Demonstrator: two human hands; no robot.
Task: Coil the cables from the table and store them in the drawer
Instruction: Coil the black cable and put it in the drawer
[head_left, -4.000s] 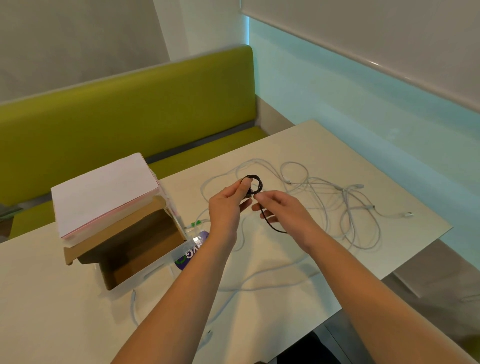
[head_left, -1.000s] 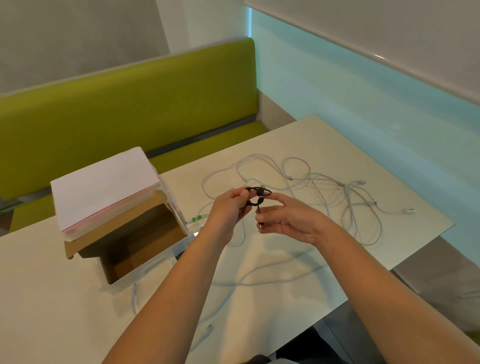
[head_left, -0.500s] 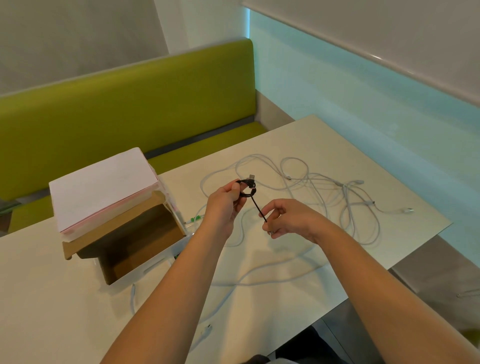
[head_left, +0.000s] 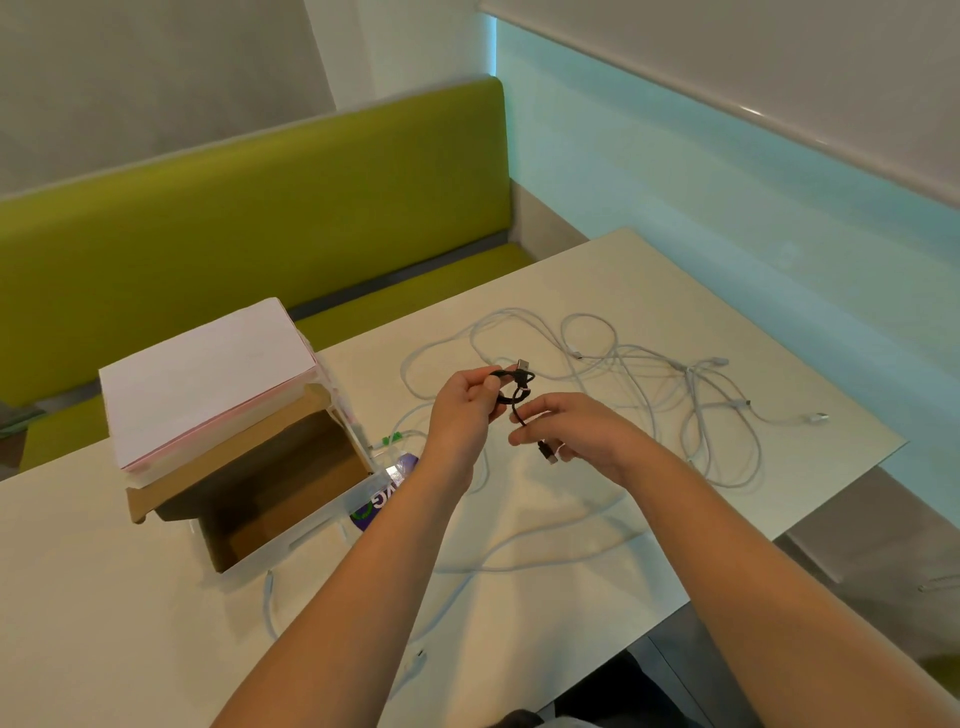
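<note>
A short black cable (head_left: 514, 387) is wound into a small coil, held above the desk's middle, one plug sticking up, the other dangling; loose white cables (head_left: 649, 384) sprawl toward the desk's right edge; the open drawer (head_left: 291, 525) sits at the left.

The drawer (head_left: 291, 525) is sitting on the counter (head_left: 104, 597), pulled out toward the viewer from under a paper stack (head_left: 208, 379). Right of the drawer, loose cables (head_left: 691, 410) are lying spread over the counter, one running forward past the drawer's front corner. Above the counter, between drawer and cables, the left hand (head_left: 462, 415) is holding a small coil (head_left: 511, 387), with the right hand (head_left: 582, 434) just right of it. Behind the drawer, a bench (head_left: 260, 218) is running along the counter's far edge.
</note>
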